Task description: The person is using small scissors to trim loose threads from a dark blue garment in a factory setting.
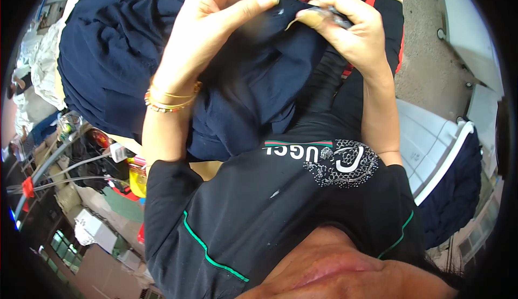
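Navy cloth point(283, 64): I judged it soft, limp, heavy bunched; best held by the edge left hand point(216, 18) pinched; right hand point(359, 40) gripped a blurred object point(340, 18).

Two grips point(218, 14) point(360, 33) (left, right), one held cloth point(253, 91); one shirt point(270, 207)

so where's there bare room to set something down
Bare floor shows between the black trouser leg and the white wheeled carts. A thin pale strip shows between the navy cloth and left sleeve, probably too narrow for much. Crowded: the left side, where cloth heaps up, and around both hands.
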Available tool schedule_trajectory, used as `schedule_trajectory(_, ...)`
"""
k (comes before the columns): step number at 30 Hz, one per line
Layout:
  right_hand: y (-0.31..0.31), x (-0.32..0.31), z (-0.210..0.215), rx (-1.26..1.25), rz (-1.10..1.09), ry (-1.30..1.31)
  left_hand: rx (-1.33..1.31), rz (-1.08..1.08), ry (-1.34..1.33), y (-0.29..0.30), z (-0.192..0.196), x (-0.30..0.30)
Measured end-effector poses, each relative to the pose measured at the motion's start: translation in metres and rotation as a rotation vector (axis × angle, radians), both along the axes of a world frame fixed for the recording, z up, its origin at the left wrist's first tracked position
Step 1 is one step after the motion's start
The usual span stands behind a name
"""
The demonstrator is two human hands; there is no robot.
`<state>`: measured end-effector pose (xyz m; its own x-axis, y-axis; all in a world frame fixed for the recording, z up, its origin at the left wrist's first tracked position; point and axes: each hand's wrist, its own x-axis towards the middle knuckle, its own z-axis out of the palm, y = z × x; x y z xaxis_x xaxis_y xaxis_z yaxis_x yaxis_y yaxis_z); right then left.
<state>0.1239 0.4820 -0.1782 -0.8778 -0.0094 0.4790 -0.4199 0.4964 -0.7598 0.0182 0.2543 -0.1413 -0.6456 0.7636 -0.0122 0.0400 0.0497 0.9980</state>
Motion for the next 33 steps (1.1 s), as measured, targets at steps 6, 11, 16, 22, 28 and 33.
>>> schedule_trajectory(6,0.011,-0.002,0.013,-0.125,-0.12,-0.083,-0.048,0.046,0.06,-0.035,-0.004,-0.014)
schedule_trajectory(11,-0.017,-0.014,0.01,0.06,-0.19,0.029,-0.029,0.114,-0.126,-0.041,-0.007,-0.015)
schedule_trajectory(16,-0.032,-0.021,0.018,0.127,-0.054,0.126,0.002,0.106,-0.152,-0.034,-0.009,-0.012)
schedule_trajectory(22,-0.032,-0.032,0.017,0.258,-0.06,0.172,-0.008,0.121,-0.143,-0.029,-0.012,-0.009)
schedule_trajectory(28,-0.029,-0.035,0.013,0.245,-0.027,0.116,-0.007,0.112,-0.112,-0.024,0.0,-0.003)
schedule_trajectory(33,-0.03,-0.035,0.012,0.071,0.033,0.129,0.12,0.092,-0.142,-0.016,-0.009,-0.002)
